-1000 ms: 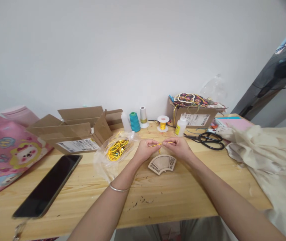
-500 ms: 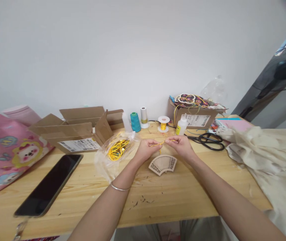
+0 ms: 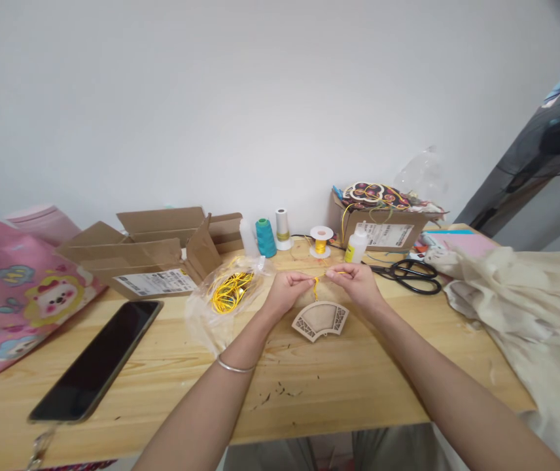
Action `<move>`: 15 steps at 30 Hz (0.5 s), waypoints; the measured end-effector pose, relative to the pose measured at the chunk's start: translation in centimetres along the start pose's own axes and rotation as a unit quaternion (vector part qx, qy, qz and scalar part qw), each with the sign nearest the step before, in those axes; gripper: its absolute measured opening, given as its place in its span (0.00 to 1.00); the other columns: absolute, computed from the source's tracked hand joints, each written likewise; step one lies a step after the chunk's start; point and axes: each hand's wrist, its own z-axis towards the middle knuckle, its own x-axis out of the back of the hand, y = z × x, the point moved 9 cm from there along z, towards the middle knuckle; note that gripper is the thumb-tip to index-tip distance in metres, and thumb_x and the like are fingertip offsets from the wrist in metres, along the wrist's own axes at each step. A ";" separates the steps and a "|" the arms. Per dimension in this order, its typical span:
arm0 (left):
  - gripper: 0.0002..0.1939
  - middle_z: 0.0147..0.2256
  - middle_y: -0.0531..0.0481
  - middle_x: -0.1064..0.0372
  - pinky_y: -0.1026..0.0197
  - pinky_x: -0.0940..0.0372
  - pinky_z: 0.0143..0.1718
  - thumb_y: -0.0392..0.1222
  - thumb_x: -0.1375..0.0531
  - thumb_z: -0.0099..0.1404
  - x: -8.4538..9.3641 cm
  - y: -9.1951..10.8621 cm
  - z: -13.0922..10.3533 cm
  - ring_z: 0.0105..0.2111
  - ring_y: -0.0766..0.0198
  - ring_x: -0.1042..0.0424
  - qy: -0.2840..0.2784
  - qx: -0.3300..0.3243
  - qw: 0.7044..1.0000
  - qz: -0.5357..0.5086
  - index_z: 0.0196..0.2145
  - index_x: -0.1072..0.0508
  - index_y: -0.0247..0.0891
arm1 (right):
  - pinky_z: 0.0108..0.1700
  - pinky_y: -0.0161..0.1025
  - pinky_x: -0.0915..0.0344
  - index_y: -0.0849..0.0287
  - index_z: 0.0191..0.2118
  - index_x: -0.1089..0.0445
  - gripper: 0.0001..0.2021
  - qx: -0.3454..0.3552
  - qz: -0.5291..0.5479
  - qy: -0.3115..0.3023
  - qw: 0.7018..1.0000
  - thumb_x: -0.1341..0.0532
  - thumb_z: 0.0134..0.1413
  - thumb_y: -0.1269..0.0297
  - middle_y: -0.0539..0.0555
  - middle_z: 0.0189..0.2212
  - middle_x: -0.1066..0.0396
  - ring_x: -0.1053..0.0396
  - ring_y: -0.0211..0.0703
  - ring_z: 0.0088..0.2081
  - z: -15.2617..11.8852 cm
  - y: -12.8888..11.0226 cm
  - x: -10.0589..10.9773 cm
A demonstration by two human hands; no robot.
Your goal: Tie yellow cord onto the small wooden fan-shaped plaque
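Observation:
A fan-shaped wooden piece (image 3: 320, 320) with cut-out lattice corners hangs from a yellow cord (image 3: 316, 288) above the wooden table, near the middle of the view. My left hand (image 3: 286, 290) pinches the cord close to where it loops, just above the piece's top edge. To the right, my right hand (image 3: 357, 283) is closed on another part of the same cord, thumb and fingertips together. A small gap separates the two hands. The exact form of the loop between the fingertips is too small to make out.
A plastic bag of yellow cord (image 3: 231, 292), a phone (image 3: 96, 361) and an open carton (image 3: 147, 268) lie left. Behind stand a teal thread cone (image 3: 265, 238), a yellow spool (image 3: 320, 242) and a bottle (image 3: 355, 245). Black scissors (image 3: 413, 275) and beige cloth (image 3: 520, 307) are right.
The cord between my hands, stretched sideways before, now shows a small loop hanging beside my left fingertips. My right hand has shifted slightly to the right. The wooden piece has moved very slightly.

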 end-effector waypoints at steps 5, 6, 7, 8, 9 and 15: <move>0.11 0.21 0.51 0.31 0.68 0.43 0.25 0.42 0.39 0.43 0.2 0.0 0.0 0.21 0.71 0.36 0.009 -0.006 1.000 -0.007 0.26 0.28 0.33 | 0.17 0.29 0.51 0.65 0.21 0.33 0.10 -0.021 0.030 -0.012 0.999 0.38 0.31 0.62 0.47 0.13 0.39 0.47 0.27 0.15 -0.2 0.0 -0.1; 0.12 0.20 0.52 0.31 0.68 0.43 0.23 0.42 0.39 0.43 0.2 0.0 0.0 0.20 0.72 0.37 0.008 -0.004 1.000 -0.008 0.27 0.28 0.33 | 0.17 0.29 0.51 0.65 0.21 0.33 0.10 -0.023 0.031 -0.014 0.999 0.38 0.31 0.62 0.46 0.13 0.39 0.47 0.27 0.15 -0.3 0.0 -0.2; 0.13 0.18 0.53 0.33 0.69 0.45 0.21 0.42 0.39 0.42 0.3 0.0 -0.1 0.18 0.73 0.39 0.008 -0.002 1.000 -0.007 0.28 0.28 0.33 | 0.18 0.29 0.51 0.65 0.21 0.33 0.10 -0.026 0.030 -0.015 0.999 0.38 0.31 0.62 0.46 0.13 0.39 0.48 0.27 0.15 -0.3 0.0 -0.3; 0.14 0.16 0.55 0.35 0.70 0.46 0.19 0.42 0.39 0.42 0.3 0.0 -0.1 0.16 0.74 0.41 0.008 0.000 1.000 -0.004 0.29 0.28 0.33 | 0.18 0.29 0.50 0.65 0.21 0.32 0.10 -0.028 0.030 -0.016 0.999 0.38 0.30 0.62 0.46 0.13 0.39 0.47 0.27 0.15 -0.3 0.1 -0.3; 0.15 0.14 0.56 0.37 0.71 0.48 0.17 0.43 0.39 0.42 0.3 0.0 -0.2 0.14 0.75 0.43 0.009 0.001 1.000 0.002 0.29 0.29 0.33 | 0.19 0.29 0.50 0.65 0.21 0.32 0.10 -0.028 0.030 -0.017 0.999 0.38 0.30 0.62 0.47 0.14 0.38 0.47 0.27 0.16 -0.2 0.2 -0.3; 0.14 0.10 0.60 0.44 0.72 0.54 0.14 0.43 0.38 0.40 0.6 0.2 -0.1 0.11 0.78 0.51 0.025 0.000 0.999 0.024 0.27 0.29 0.32 | 0.25 0.31 0.44 0.64 0.22 0.31 0.11 -0.011 0.020 -0.027 0.999 0.38 0.29 0.61 0.49 0.18 0.33 0.41 0.30 0.20 0.1 0.4 -0.6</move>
